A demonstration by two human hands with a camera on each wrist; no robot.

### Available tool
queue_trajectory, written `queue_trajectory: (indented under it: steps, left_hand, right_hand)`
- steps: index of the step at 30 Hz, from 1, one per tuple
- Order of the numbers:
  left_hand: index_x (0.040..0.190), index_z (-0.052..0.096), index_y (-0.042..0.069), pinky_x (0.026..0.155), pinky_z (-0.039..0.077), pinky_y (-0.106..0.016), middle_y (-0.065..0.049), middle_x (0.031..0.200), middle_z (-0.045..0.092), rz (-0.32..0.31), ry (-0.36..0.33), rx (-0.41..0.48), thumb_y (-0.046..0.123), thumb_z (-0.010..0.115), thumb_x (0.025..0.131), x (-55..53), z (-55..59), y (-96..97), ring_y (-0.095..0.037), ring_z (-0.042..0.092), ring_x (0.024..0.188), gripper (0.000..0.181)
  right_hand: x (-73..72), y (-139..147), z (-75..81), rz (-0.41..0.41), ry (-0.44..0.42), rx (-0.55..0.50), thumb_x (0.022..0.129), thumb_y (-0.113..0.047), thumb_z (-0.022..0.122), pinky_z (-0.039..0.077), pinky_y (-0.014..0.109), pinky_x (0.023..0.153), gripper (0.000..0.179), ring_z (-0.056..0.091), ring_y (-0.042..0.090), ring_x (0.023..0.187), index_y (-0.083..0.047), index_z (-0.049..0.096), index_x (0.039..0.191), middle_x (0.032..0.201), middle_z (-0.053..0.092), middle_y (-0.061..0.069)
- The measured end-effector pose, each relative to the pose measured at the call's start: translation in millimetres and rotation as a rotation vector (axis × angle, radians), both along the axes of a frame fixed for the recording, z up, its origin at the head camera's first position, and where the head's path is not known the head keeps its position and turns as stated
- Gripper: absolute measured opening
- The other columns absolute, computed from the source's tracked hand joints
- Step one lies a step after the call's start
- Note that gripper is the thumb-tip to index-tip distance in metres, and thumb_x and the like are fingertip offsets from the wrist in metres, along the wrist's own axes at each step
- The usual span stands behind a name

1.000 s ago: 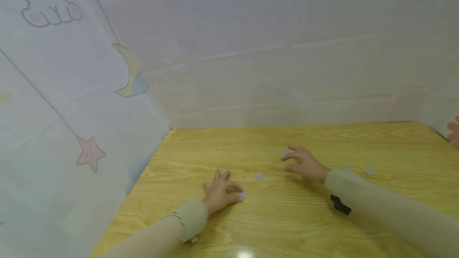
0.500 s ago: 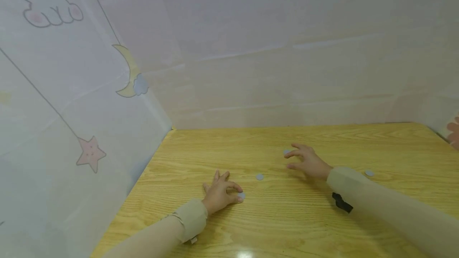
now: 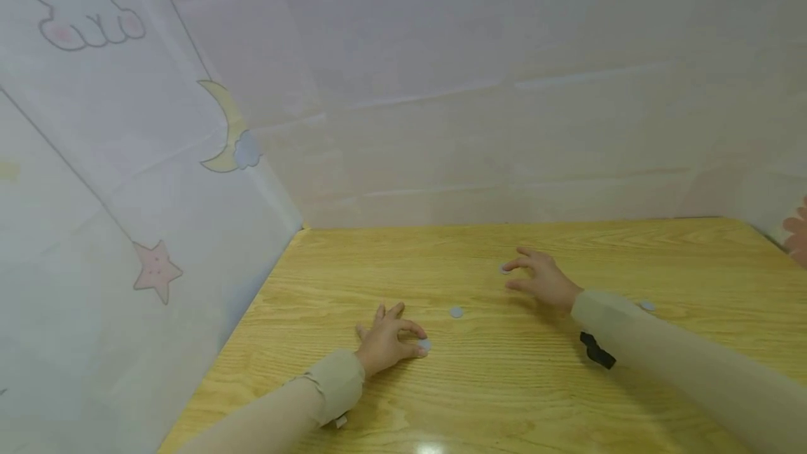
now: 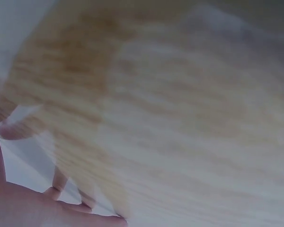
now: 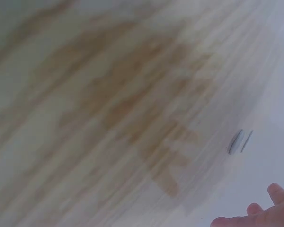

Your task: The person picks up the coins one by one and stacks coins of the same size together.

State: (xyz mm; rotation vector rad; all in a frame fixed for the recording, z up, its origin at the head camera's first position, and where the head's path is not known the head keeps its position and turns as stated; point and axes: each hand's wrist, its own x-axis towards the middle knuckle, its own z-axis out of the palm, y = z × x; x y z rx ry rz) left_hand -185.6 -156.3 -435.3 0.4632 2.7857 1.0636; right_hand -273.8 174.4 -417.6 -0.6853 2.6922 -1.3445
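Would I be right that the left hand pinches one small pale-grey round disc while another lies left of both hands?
Not quite: in the head view, the second small pale-grey round disc lies between the left hand and the right hand; the left hand does pinch one.

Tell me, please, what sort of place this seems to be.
Probably an indoor nook decorated in a nursery style, though nothing beyond it shows: a wood-grain table meets a creased wall covering, with a smiling pink star printed on the left side.
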Motion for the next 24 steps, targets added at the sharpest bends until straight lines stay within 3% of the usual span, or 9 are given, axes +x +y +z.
queue_trajectory:
  steps: [6,15,24]
  left_hand:
    - [0.097,0.073,0.021,0.082,-0.009,-0.087,-0.028,0.152,0.027,-0.010,-0.005,-0.006,0.031,0.078,0.080,-0.1,1.4,2.1,-0.061,0.004,0.137,0.020]
    - [0.096,0.073,0.021,0.083,-0.007,-0.087,-0.029,0.152,0.028,-0.001,-0.004,-0.015,0.031,0.079,0.079,0.9,1.8,2.0,-0.061,0.006,0.137,0.020]
    - [0.096,0.073,0.020,0.084,-0.007,-0.087,-0.029,0.152,0.028,0.002,-0.010,-0.016,0.030,0.078,0.079,3.0,5.4,2.0,-0.061,0.005,0.137,0.020]
  right_hand:
    - [-6.9,2,-3.5,-0.016,0.023,0.020,0.092,-0.012,0.068,0.011,0.078,0.098,0.034,0.007,0.065,0.132,0.007,0.061,0.119,0.147,0.018,0.042]
    - [-11.3,1,-4.3,-0.023,-0.039,0.002,0.094,-0.013,0.066,0.009,0.078,0.098,0.038,0.001,0.064,0.133,0.008,0.057,0.124,0.149,0.013,0.041]
    - [-23.3,0,-7.2,-0.031,0.002,0.060,0.092,-0.014,0.068,0.019,0.073,0.102,0.041,0.016,0.062,0.132,0.011,0.057,0.121,0.144,0.020,0.045]
